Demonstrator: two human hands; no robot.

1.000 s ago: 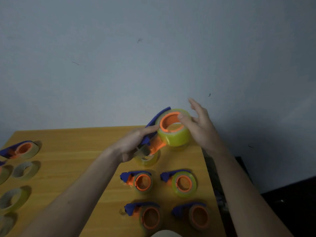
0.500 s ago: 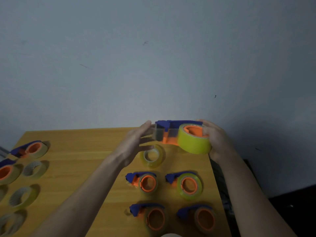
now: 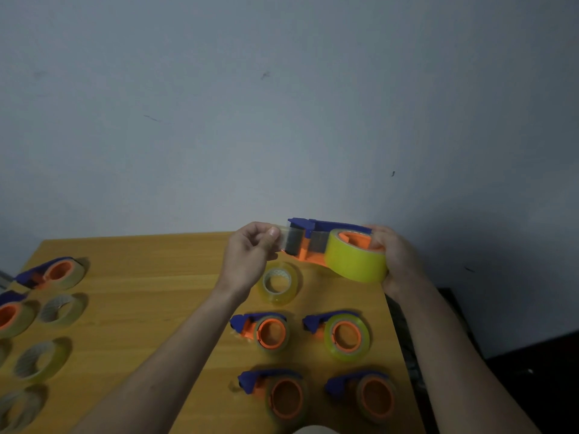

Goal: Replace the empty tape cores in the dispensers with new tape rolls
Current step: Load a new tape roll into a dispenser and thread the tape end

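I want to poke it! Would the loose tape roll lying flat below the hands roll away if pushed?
Probably not: the loose tape roll lies flat on the table, so it would likely slide. Stood on edge, its round shape could roll. It looks light.

both hands raised: left hand point(image 3: 247, 255) pinching, right hand point(image 3: 396, 256) gripping

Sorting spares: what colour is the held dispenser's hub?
Orange hub, seen in the head view.

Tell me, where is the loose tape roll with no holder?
The loose roll lies flat on the table, just below the left hand and above the four dispensers.
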